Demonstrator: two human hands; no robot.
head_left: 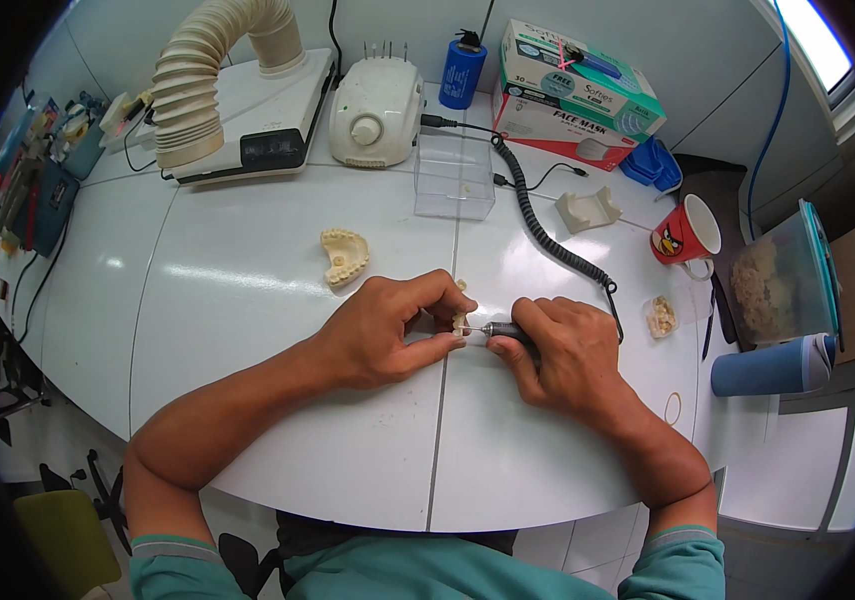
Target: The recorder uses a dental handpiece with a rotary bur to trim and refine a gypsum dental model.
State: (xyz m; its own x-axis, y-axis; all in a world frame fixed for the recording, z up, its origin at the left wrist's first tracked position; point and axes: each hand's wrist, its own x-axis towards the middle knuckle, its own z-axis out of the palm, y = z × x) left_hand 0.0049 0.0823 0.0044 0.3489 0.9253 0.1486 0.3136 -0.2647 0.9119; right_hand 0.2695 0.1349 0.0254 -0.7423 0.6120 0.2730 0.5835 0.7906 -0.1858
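Observation:
Over the middle of the white table, my left hand [392, 325] pinches a small cream tooth-like piece [459, 322] between thumb and fingers. My right hand [567, 350] is wrapped round a dark rotary handpiece [507, 332], whose thin metal bit points left and meets the piece, or comes very close to it. A coiled black cord [537, 225] runs from the far side of the table toward the handpiece. Beyond my left hand lies a cream dental arch model [345, 256] with a row of teeth. Another small cream bit [461, 285] shows just past my left fingers.
At the back stand a white extractor with a ribbed hose [190, 95], a white control unit with a knob [377, 115], a clear plastic box [454, 185] and mask boxes [577, 95]. On the right are a red mug [684, 232], a small clear container [660, 317] and a blue tumbler [769, 367].

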